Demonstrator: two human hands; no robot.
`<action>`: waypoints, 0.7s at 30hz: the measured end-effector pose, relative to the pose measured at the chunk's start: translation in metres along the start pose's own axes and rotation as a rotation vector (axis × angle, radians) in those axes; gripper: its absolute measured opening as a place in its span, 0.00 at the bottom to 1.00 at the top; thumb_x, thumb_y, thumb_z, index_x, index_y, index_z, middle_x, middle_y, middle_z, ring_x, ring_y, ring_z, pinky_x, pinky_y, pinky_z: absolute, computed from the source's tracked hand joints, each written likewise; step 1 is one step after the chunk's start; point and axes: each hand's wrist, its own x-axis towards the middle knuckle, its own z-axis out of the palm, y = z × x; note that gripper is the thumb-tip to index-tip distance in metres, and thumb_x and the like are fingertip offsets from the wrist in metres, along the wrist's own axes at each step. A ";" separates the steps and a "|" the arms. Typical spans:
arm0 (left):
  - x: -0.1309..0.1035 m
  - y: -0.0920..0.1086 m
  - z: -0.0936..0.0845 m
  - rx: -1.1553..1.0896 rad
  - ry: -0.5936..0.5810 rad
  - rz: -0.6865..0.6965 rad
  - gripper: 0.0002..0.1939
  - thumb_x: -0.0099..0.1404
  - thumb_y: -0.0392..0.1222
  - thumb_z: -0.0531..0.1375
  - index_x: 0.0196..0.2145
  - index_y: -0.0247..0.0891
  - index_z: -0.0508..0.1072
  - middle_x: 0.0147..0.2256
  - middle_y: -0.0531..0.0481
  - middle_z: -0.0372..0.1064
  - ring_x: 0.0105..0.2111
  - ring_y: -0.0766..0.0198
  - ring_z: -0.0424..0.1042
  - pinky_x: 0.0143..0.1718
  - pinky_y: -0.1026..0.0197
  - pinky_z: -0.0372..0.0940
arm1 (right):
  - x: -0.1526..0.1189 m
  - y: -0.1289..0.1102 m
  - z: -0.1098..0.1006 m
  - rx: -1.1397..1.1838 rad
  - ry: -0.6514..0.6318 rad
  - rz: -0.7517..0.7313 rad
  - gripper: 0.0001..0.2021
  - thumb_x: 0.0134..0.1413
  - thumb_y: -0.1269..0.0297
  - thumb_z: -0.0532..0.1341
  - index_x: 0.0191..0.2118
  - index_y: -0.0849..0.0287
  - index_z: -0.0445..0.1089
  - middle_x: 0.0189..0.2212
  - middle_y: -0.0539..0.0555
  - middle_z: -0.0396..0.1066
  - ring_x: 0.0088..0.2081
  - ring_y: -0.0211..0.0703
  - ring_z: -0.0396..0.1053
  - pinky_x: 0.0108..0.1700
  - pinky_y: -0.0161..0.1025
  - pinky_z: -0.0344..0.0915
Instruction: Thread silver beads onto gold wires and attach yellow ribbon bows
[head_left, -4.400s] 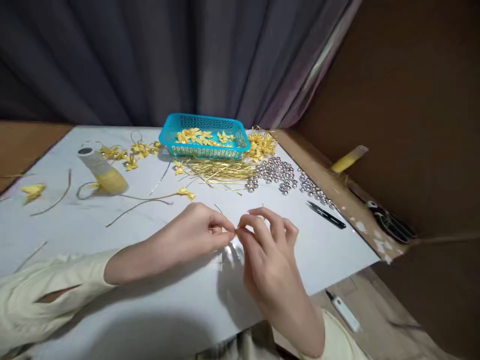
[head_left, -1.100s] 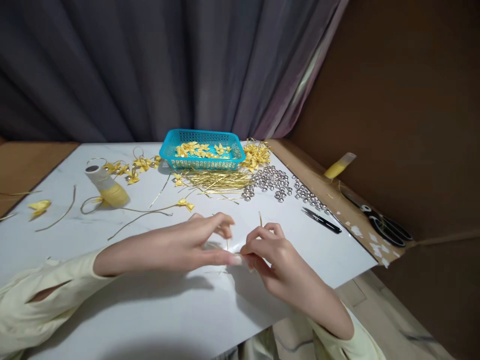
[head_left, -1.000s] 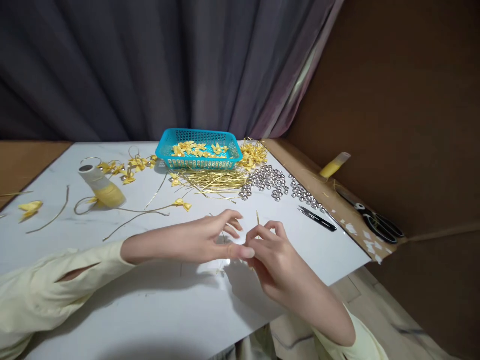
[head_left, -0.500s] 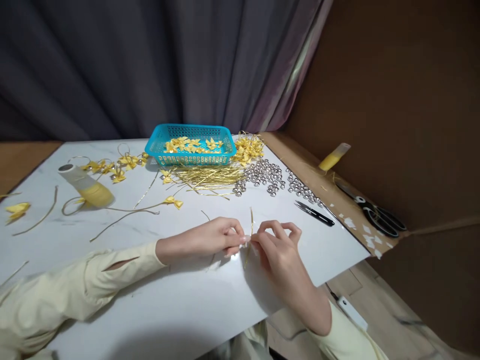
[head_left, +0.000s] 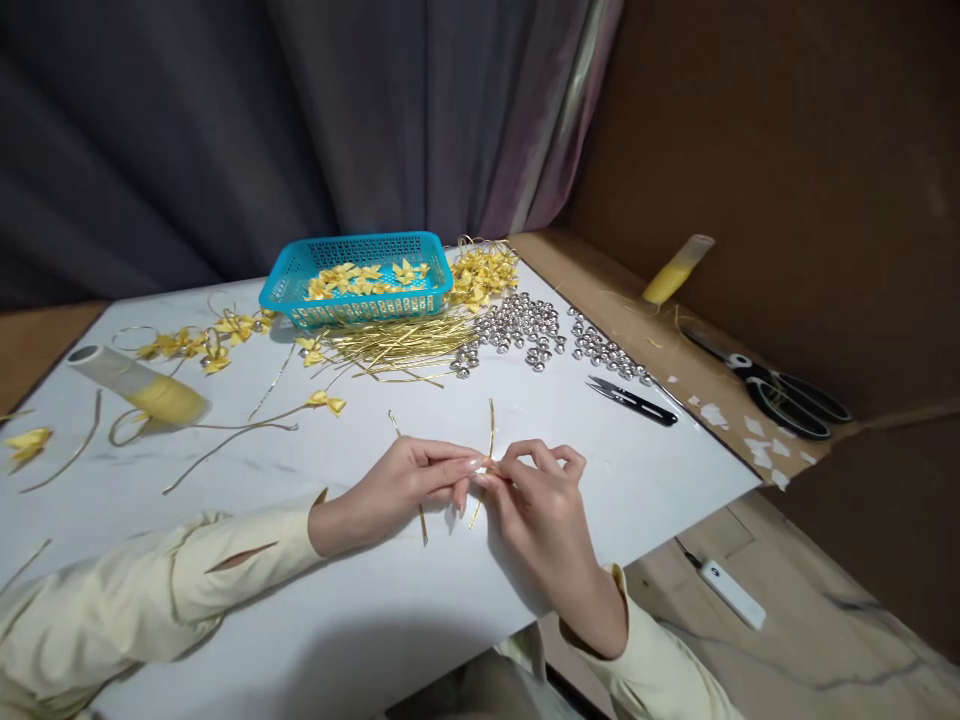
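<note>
Over the front of the white table, the fingertips of my left hand (head_left: 409,492) and my right hand (head_left: 546,508) meet in a close pinch. A short gold cord (head_left: 491,430) passes between them, its upper end sticking up above the fingers and its lower end below. Its middle is hidden by the fingers, and whether anything else small is pinched there I cannot make out. Beneath my left hand lies another gold cord (head_left: 423,525), partly covered. My right hand's outer fingers are curled and raised.
Behind stands a blue basket (head_left: 281,290) of yellow ribbon flowers, with a pile of gold cords (head_left: 397,345) and silver beads (head_left: 521,322) before it. Thread snips (head_left: 634,400) lie right; scissors (head_left: 772,385) and paper scraps lie beyond. A glue bottle (head_left: 161,393) rests left.
The view has shifted and tilted a little. Both hands stay pinched together, while the gold cord between them now slants more and the cord under my left hand shows more clearly.
</note>
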 end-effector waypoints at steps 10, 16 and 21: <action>-0.005 0.001 0.003 0.415 0.095 0.127 0.14 0.66 0.43 0.54 0.38 0.34 0.77 0.22 0.54 0.65 0.25 0.68 0.61 0.30 0.65 0.56 | 0.000 0.001 -0.001 -0.004 -0.050 -0.035 0.11 0.60 0.75 0.52 0.27 0.60 0.65 0.23 0.48 0.69 0.32 0.41 0.66 0.39 0.41 0.46; -0.004 0.000 0.002 0.330 0.087 0.081 0.14 0.66 0.46 0.54 0.33 0.33 0.73 0.20 0.57 0.60 0.18 0.73 0.51 0.19 0.67 0.46 | 0.005 0.007 -0.015 -0.107 0.043 -0.035 0.07 0.62 0.65 0.54 0.35 0.61 0.66 0.29 0.52 0.72 0.38 0.46 0.65 0.41 0.45 0.47; 0.001 -0.002 0.001 0.136 0.061 0.042 0.13 0.65 0.46 0.57 0.30 0.33 0.70 0.19 0.58 0.60 0.17 0.74 0.49 0.18 0.67 0.45 | 0.005 0.013 -0.018 -0.237 -0.067 -0.150 0.14 0.58 0.55 0.58 0.43 0.60 0.70 0.38 0.56 0.73 0.44 0.55 0.62 0.43 0.48 0.45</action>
